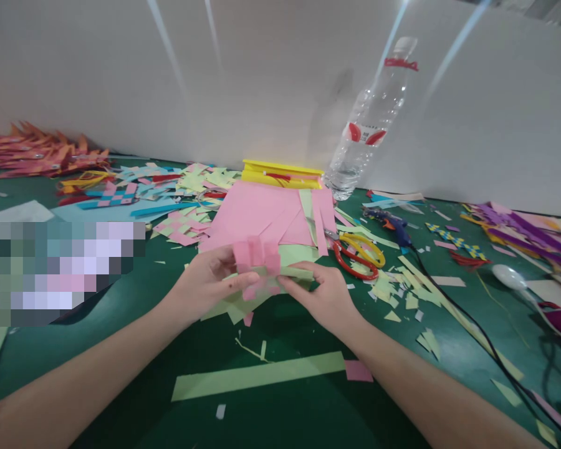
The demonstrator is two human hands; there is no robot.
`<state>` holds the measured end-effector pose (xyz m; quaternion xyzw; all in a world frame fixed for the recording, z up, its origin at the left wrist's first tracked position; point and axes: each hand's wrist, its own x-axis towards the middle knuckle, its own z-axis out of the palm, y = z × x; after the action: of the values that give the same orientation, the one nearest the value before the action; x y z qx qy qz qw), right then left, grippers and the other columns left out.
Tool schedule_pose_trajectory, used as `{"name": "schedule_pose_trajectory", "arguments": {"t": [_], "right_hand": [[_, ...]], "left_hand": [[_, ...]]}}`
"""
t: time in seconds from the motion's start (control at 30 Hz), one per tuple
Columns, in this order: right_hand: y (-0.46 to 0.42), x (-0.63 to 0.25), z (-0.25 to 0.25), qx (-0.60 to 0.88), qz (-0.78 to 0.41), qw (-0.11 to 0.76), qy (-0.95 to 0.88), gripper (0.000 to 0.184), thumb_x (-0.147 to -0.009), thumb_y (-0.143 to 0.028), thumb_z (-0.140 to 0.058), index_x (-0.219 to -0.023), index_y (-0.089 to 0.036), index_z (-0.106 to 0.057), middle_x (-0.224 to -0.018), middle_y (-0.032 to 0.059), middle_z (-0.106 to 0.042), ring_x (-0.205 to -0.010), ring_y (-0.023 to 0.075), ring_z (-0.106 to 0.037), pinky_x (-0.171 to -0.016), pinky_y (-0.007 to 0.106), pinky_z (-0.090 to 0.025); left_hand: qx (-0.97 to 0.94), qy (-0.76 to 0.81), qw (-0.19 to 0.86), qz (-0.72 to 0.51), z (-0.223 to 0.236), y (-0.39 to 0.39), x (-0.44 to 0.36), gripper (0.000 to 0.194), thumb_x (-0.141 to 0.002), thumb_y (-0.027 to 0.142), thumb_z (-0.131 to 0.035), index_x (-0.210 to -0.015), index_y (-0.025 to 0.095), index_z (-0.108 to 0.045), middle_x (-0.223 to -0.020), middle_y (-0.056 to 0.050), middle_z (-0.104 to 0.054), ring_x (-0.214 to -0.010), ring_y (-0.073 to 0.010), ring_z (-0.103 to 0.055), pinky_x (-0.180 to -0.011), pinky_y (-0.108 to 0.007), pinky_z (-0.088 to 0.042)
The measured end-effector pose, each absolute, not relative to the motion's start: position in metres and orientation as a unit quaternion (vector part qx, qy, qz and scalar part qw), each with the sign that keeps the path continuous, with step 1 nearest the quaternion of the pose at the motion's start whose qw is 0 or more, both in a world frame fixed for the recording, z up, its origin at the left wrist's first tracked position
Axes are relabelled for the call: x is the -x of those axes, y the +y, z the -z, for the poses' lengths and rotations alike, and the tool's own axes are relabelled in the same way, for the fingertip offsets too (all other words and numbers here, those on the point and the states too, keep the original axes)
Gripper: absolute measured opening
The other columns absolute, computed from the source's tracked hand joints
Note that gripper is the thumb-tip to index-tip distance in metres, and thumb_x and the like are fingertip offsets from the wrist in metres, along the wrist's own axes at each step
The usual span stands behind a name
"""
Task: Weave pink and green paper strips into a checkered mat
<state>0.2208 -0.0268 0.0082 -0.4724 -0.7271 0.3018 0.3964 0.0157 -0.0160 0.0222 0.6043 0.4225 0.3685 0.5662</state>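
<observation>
Both hands meet over the middle of the table around a small weave of pink and pale green paper strips (258, 254). Thumb and fingers of my left hand (214, 274) pinch the weave's left side. My right hand (318, 288) grips a pale green strip end (300, 273) on its right side. Behind them lie pink paper sheets (257, 209), with loose pink strips on top at the right. Red and yellow handled scissors (358, 254) rest just right of the sheets. Nearer to me, a long pale green strip (259, 375) lies flat, a pink piece (358, 370) at its right end.
A tilted clear plastic bottle (371, 118) leans at the white wall (262, 75). Right of the scissors are a blue glue gun (393, 226) with a black cord, paper scraps (395, 288) and a white spoon (512, 277). Orange folded paper (37, 153) is piled far left, near a blurred-out object (70, 268).
</observation>
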Motion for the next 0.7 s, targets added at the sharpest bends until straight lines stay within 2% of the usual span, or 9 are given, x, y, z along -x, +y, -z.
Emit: {"name": "schedule_pose_trajectory", "arguments": {"t": [0.07,0.13,0.27,0.5,0.7], "right_hand": [[-0.024,-0.224,-0.006,0.488,-0.307,0.428,-0.696,0.014,-0.081,-0.032,-0.063,-0.079,-0.02,-0.07,-0.073,0.0001,-0.071,-0.066,0.0155,-0.065,-0.062,0.025,-0.049],[-0.021,-0.226,-0.005,0.497,-0.312,0.454,-0.671,0.018,-0.08,-0.037,-0.064,-0.079,-0.02,-0.07,-0.072,0.0005,-0.07,-0.064,0.0154,-0.063,-0.058,0.025,-0.048],[-0.021,-0.226,-0.003,0.492,-0.322,0.479,-0.651,0.019,-0.079,-0.038,-0.065,-0.079,-0.019,-0.07,-0.072,0.0004,-0.07,-0.065,0.0148,-0.063,-0.057,0.024,-0.048],[-0.023,-0.224,-0.002,0.489,-0.338,0.472,-0.652,0.019,-0.079,-0.038,-0.065,-0.075,-0.019,-0.067,-0.067,-0.0005,-0.066,-0.059,0.0126,-0.057,-0.056,0.023,-0.046],[-0.022,-0.225,-0.002,0.492,-0.331,0.473,-0.652,0.018,-0.079,-0.037,-0.065,-0.076,-0.019,-0.067,-0.068,-0.0006,-0.066,-0.061,0.0132,-0.058,-0.058,0.024,-0.046]], "left_hand": [[-0.642,0.458,0.491,-0.371,-0.021,-0.011,-0.011,0.038,-0.065,0.043,-0.076,-0.095,0.021,-0.069,-0.091,-0.007,-0.072,-0.086,-0.0273,-0.068,-0.071,-0.036,-0.056],[-0.673,0.499,0.434,-0.33,-0.018,-0.007,-0.008,0.044,-0.064,0.046,-0.075,-0.098,0.019,-0.068,-0.099,-0.009,-0.072,-0.095,-0.0283,-0.065,-0.081,-0.038,-0.053],[-0.706,0.53,0.393,-0.257,-0.017,-0.007,-0.007,0.036,-0.067,0.05,-0.069,-0.085,0.019,-0.071,-0.087,-0.006,-0.072,-0.085,-0.0255,-0.065,-0.074,-0.035,-0.051],[-0.708,0.546,0.382,-0.234,-0.026,-0.014,-0.016,0.029,-0.069,0.047,-0.066,-0.06,0.019,-0.066,-0.061,-0.001,-0.068,-0.061,-0.018,-0.061,-0.059,-0.026,-0.047],[-0.705,0.551,0.378,-0.235,-0.021,-0.013,-0.016,0.032,-0.068,0.048,-0.063,-0.056,0.019,-0.061,-0.059,-0.001,-0.065,-0.06,-0.0171,-0.059,-0.057,-0.026,-0.045]]}}
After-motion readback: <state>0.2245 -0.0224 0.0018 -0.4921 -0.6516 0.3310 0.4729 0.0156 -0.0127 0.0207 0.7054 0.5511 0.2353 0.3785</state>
